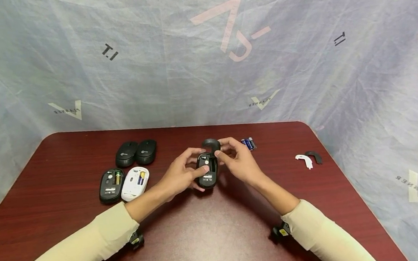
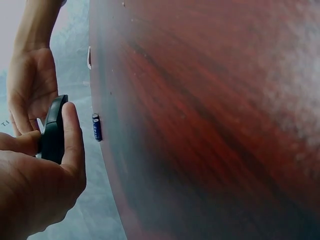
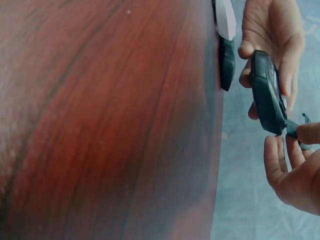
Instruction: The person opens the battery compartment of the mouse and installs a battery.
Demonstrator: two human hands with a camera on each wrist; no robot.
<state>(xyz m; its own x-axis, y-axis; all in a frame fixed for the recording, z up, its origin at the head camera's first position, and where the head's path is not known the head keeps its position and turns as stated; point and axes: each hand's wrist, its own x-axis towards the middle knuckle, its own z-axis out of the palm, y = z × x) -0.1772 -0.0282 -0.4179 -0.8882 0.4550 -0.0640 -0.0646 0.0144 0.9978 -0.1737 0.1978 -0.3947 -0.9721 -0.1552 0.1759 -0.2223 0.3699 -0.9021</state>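
Held by my left hand (image 1: 175, 176) is a black computer mouse (image 1: 208, 181), underside up, with its battery slot uncovered. The thumb lies across its underside while fingers curl round the edge. My right hand (image 1: 241, 163) pinches a curved black battery cover (image 1: 211, 142) between thumb and fingers, at the far end of the mouse. In the right wrist view the cover (image 3: 292, 128) meets the end of the mouse (image 3: 265, 95); whether it is attached I cannot tell. The left wrist view has the mouse (image 2: 53, 134) edge-on, its slot hidden.
Several blue batteries (image 1: 248, 144) lie beyond my right hand. Farther right are a white cover (image 1: 305, 160) and a black cover (image 1: 315, 157). On the left, two black mice (image 1: 126, 154) sit upright behind an overturned black mouse (image 1: 111, 187) and white mouse (image 1: 134, 188), both with batteries showing.
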